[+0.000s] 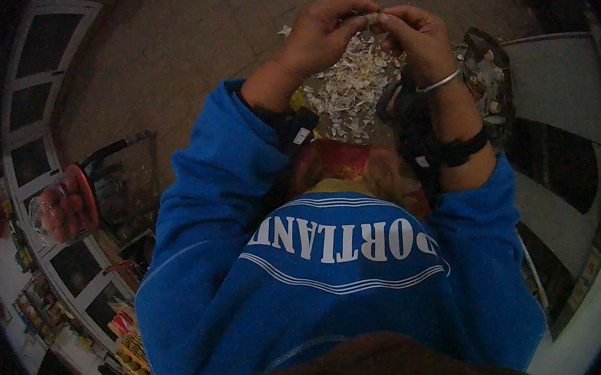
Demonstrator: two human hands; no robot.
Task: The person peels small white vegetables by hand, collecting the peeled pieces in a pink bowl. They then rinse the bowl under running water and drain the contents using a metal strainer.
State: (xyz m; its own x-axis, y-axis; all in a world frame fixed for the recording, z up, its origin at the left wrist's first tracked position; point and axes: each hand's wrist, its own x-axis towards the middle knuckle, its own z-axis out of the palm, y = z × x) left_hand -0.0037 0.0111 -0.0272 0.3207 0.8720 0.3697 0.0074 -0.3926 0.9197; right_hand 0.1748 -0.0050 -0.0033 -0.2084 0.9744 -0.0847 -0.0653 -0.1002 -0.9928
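My left hand and my right hand meet at the top of the view. Their fingertips pinch a small pale piece, which looks like a garlic clove; the fingers hide most of it. Beneath them spreads a heap of dry, whitish peelings, apparently garlic skins. Close by my right wrist, a dark-rimmed basket holds pale bulbs or cloves, too dim to tell which. A silver bangle circles my right wrist, and black straps wrap both forearms.
Brown floor tiles extend to the left. A clear-wrapped pack of round reddish fruit sits by a dark curved handle at lower left. White-framed panels line the left side. A pale-topped piece of furniture stands at right.
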